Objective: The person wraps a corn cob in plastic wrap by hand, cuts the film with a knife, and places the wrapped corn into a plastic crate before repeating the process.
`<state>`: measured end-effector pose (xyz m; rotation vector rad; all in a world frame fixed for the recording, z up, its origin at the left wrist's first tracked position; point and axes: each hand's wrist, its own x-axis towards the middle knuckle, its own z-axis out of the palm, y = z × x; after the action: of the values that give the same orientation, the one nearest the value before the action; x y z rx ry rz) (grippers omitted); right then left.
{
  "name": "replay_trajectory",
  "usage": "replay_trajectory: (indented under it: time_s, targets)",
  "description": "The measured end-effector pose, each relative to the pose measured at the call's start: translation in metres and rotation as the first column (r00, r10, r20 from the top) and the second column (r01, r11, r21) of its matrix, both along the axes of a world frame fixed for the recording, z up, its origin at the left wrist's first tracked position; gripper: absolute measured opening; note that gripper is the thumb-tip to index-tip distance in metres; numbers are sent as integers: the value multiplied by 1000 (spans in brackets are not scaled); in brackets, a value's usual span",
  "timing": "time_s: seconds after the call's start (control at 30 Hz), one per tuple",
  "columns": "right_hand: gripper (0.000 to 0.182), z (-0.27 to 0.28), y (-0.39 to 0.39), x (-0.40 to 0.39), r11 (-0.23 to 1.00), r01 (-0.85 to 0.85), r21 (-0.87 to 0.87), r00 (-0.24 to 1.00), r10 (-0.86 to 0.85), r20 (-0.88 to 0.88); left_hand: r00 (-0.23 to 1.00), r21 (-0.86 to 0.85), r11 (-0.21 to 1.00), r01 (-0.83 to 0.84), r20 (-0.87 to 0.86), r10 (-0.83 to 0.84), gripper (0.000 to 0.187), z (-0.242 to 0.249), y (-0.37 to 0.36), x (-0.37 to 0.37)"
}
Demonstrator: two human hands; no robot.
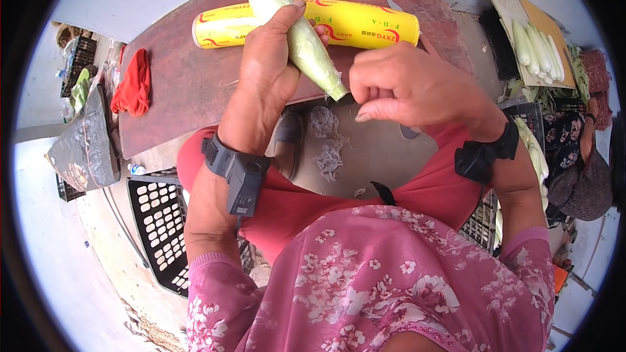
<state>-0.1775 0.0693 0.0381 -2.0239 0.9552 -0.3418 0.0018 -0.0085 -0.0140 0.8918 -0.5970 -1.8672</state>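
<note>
A long pale green vegetable [297, 36], its surface glossy as if under clear film, slants over the table's near edge. My left hand [270, 52] is wrapped round its middle, thumb on top. Just right of its narrow lower end, my right hand [404, 85] hangs with curled fingers and the thumb pointing left, apart from the vegetable. Whether anything is between those fingers cannot be made out. Behind both hands a yellow printed roll [365, 23] lies across the red-brown table [176, 45]. Part of a blade [394, 5] shows behind the roll.
A red cloth [134, 85] lies at the table's left. Black crates [156, 231] stand beside my legs. Clear film scraps [329, 156] lie on the floor. At the right, several pale vegetables [538, 52] rest on a board, and another person [577, 150] is partly visible.
</note>
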Motion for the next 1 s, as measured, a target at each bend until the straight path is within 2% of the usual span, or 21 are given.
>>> replay_trajectory:
  time_s: [0.1,0.2,0.3,0.5,0.6,0.8,1.0]
  targets:
    - [19,-2,-1,7,949,61,-310,995,-35,88,1000,2,1000,3,-22,-3,27,-2,0,-2]
    - [21,-13,0,13,885,95,-455,989,-31,144,999,3,1000,10,-33,-10,26,-2,0,-2]
    - [21,-27,0,15,819,66,-570,996,-18,90,1000,-4,1000,3,-21,-3,26,0,2,-3]
    - [16,-25,9,27,771,114,-627,992,-118,34,999,-53,998,43,26,-41,39,-5,1,0]
    - [13,-29,9,31,648,82,-757,985,-169,-38,999,-75,997,18,32,-15,40,-10,-2,0]
    - [8,-34,8,34,519,-34,-854,952,-242,-185,999,-78,997,13,34,-10,40,-13,-2,-2]
    - [8,-35,8,30,557,-21,-830,950,-247,-189,999,-65,998,2,46,1,40,-10,-2,-3]
